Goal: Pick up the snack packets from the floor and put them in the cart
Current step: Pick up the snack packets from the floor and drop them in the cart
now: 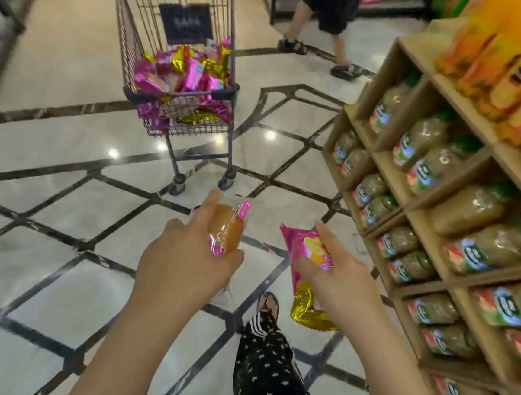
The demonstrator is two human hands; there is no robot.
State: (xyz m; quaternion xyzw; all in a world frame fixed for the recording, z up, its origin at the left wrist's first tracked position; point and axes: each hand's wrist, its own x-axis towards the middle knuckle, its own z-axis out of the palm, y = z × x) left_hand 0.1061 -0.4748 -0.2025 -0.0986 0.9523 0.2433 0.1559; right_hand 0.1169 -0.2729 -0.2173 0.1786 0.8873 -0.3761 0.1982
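The left grip [184,260] clasps a bun packet [226,226]; the right grip [337,276] clasps a pink packet [308,248], with a gold packet [309,312] beneath. The cart [122,37] stands ahead, part-full.

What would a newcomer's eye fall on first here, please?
Both hands in the foreground: the left hand grips a clear-wrapped bun packet, the right hand a pink packet with a gold packet beneath. Ahead stands the wire cart, heaped with pink and gold snack packets. Wooden shelves of bagged goods line the right.
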